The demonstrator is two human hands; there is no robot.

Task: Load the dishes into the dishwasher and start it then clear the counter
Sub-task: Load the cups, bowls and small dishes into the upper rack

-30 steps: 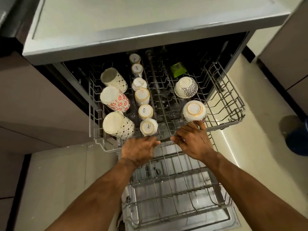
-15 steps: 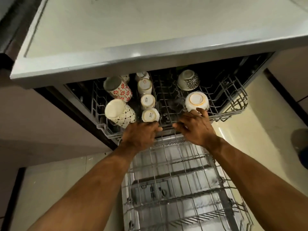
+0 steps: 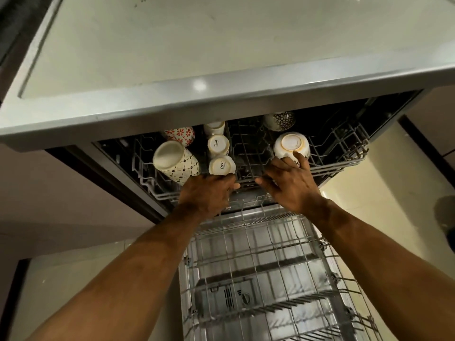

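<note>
The dishwasher's upper rack [image 3: 344,163] sits mostly under the counter [image 3: 221,45], only its front part showing. It holds upturned dishes: a dotted mug [image 3: 174,163], a red-flowered mug [image 3: 181,135], small white cups [image 3: 221,166], a white bowl [image 3: 290,145] and a patterned bowl [image 3: 280,120] further back. My left hand [image 3: 209,193] grips the rack's front rim below the cups, fingers curled. My right hand [image 3: 290,183] presses on the same rim with fingers spread, its fingertips touching the white bowl.
Below my arms the lower rack [image 3: 270,254] is pulled out over the open door, with the detergent dispenser [image 3: 229,296] visible through its wires. Cabinet fronts stand left and right. A dark round object [image 3: 445,212] sits on the floor at right.
Both hands have moved the upper rack inward under the counter. The rear mugs and cups have slid out of sight.
</note>
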